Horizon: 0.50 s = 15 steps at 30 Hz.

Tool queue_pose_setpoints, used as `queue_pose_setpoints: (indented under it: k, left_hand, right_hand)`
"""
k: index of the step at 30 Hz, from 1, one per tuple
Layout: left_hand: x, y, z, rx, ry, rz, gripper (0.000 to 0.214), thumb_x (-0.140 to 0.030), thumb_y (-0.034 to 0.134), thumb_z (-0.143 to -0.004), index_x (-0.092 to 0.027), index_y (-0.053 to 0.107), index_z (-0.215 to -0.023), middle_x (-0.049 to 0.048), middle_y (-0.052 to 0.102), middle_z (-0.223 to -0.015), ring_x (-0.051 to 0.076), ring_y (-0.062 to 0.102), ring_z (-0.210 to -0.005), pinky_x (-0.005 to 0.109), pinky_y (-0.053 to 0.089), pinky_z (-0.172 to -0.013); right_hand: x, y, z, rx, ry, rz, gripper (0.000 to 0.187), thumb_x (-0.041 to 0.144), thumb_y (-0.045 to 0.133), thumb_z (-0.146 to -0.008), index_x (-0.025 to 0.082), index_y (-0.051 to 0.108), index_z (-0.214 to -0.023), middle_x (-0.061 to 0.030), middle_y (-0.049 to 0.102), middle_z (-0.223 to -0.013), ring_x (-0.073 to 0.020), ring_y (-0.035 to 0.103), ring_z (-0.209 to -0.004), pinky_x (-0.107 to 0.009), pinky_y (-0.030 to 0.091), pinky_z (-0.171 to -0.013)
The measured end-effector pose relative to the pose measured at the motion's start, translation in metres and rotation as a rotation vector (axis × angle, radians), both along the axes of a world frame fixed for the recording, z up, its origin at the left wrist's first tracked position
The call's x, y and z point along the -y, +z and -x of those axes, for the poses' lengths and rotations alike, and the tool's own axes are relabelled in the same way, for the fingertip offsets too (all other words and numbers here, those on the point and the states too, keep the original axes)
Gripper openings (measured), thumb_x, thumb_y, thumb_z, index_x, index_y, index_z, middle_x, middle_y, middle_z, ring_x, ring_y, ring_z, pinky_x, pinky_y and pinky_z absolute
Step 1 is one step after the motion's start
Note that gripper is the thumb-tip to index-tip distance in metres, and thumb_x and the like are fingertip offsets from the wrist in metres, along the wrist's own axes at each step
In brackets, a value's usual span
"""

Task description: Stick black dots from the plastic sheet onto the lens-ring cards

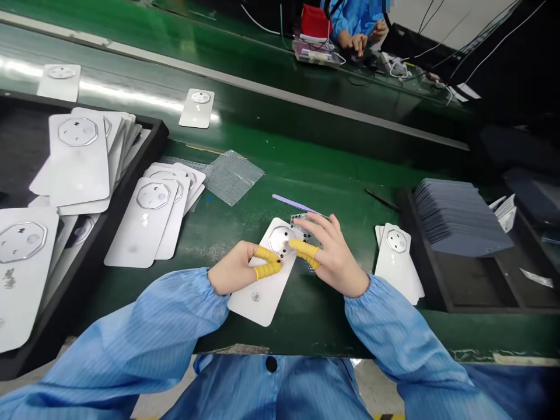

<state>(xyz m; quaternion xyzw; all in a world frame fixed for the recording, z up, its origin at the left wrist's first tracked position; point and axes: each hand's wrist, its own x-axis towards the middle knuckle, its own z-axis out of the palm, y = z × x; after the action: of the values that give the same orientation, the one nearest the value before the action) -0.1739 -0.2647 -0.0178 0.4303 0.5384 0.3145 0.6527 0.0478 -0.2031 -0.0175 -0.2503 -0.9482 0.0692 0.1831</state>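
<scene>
A white phone back cover [258, 300] with an octagonal camera ring lies tilted on the green bench before me. My left hand [236, 268] rests on its left edge, thumb and index finger in yellow finger cots, tips brought together at a small black dot-like piece [279, 261]. Over the camera ring, my right hand [330, 254] reaches with a yellow-capped finger touching the cover; its bare fingers are spread. Partly beneath that hand sits a clear sheet [300, 220] with several black dots. Just beyond lie purple tweezers [293, 203].
Stacked white covers [140, 224] and a black tray [160, 131] of covers stand left. Bubble wrap [234, 178] lies behind. At right are more covers [396, 265] and a black tray [441, 291] holding grey sheets [459, 216]. Across the bench, a co-worker's hands [361, 42] show.
</scene>
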Motion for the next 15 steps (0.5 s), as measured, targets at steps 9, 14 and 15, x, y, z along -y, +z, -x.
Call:
queue_pose_setpoints:
  k: [9,14,15]
  left_hand:
    - [0.010,-0.007,-0.012,-0.030,0.007,-0.048,0.026,-0.030,0.068,-0.073,-0.012,0.074,-0.091,0.0090,0.077,-0.086,0.023,0.071,-0.074,0.030,0.056,-0.061]
    - [0.018,-0.014,-0.017,-0.277,-0.070,-0.261,0.030,-0.026,0.055,-0.082,-0.012,0.073,-0.101,0.0102,0.076,-0.097,0.026,0.071,-0.090,0.034,0.055,-0.080]
    - [0.020,-0.013,-0.019,-0.329,-0.083,-0.283,0.030,-0.025,0.054,-0.082,-0.012,0.073,-0.102,0.0098,0.076,-0.098,0.026,0.071,-0.091,0.034,0.054,-0.083]
  right_hand:
    - [0.032,-0.018,0.015,-0.364,-0.025,0.241,0.031,0.010,0.057,-0.087,0.019,0.060,-0.117,-0.0111,0.066,-0.106,-0.0198,0.063,-0.099,-0.034,0.056,-0.081]
    - [0.037,-0.024,0.019,-0.268,0.050,0.087,0.024,0.008,0.048,-0.090,0.012,0.062,-0.109,-0.0143,0.068,-0.104,-0.0214,0.066,-0.097,-0.033,0.059,-0.081]
    - [0.041,-0.025,0.016,-0.244,0.071,0.028,0.026,0.008,0.046,-0.090,0.013,0.061,-0.111,-0.0142,0.068,-0.105,-0.0224,0.066,-0.098,-0.034,0.060,-0.081]
